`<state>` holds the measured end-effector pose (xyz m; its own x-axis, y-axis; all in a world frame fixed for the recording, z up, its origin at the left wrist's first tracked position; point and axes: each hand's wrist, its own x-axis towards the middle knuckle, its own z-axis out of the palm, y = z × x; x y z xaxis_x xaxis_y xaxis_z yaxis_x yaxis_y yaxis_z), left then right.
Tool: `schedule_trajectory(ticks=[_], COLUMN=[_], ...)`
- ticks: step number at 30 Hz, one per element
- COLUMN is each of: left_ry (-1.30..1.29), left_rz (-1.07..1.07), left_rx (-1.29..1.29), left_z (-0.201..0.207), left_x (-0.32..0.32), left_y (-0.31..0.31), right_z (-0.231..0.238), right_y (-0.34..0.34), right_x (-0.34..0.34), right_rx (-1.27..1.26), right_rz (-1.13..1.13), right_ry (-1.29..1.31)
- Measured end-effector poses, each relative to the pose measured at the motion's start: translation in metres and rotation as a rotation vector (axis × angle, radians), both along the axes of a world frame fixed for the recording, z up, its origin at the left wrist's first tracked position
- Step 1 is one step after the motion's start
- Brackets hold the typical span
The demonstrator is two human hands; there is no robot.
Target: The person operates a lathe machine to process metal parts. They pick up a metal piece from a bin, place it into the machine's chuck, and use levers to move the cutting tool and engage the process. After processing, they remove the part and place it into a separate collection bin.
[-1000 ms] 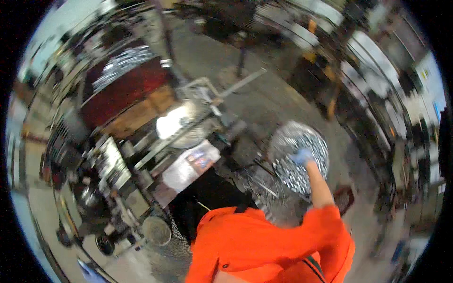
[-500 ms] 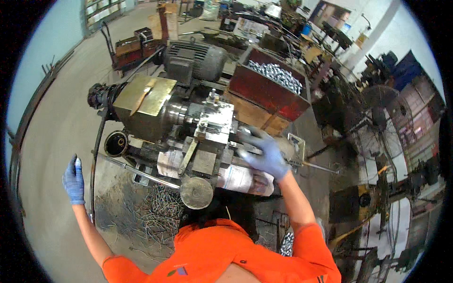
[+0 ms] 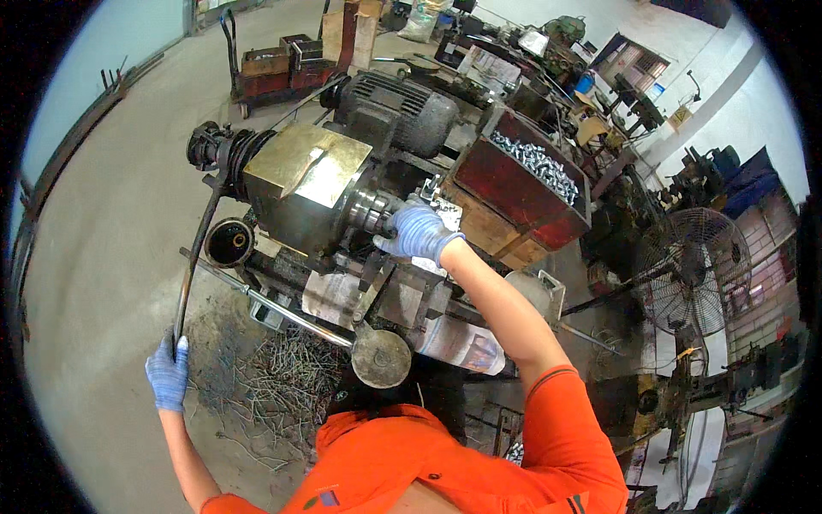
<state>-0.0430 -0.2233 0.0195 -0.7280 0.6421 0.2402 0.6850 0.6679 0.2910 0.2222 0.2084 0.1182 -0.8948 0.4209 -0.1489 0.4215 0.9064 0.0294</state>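
My left hand, in a blue-grey knit glove, is wrapped round the lower end of a long dark lever that runs down from the left end of a small lathe. My right hand, gloved alike, is at the lathe's shiny metal chuck, its fingers curled at the chuck's front. Whatever the fingers hold there is hidden by the hand. The headstock has a brass-coloured cover with a brush lying on it. Below the right forearm sits the cross slide with a round, grimy disc at its near end.
A red box of shiny metal parts stands on a wooden crate behind the lathe, right of the motor. Metal shavings cover the floor in front. A loaded hand cart stands far left, and a caged fan on the right.
My left hand has gone from open beside the lever to closed round it. My right hand has moved left from the carriage to the chuck. The view has shifted slightly.
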Motion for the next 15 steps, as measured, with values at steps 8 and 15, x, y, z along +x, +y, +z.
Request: schedule_trajectory(ticks=[8,15], left_ry=[0.021,0.028], left_rz=[0.058,0.074], left_rx=[-0.096,-0.103], left_z=[0.004,-0.004], left_x=[0.001,-0.004], left_y=[0.01,0.004], right_z=[-0.006,-0.013], right_y=[0.002,0.006], right_x=[-0.004,-0.011], right_rx=[-0.001,-0.045], right_rz=[-0.003,-0.005], right_ry=[0.063,0.086])
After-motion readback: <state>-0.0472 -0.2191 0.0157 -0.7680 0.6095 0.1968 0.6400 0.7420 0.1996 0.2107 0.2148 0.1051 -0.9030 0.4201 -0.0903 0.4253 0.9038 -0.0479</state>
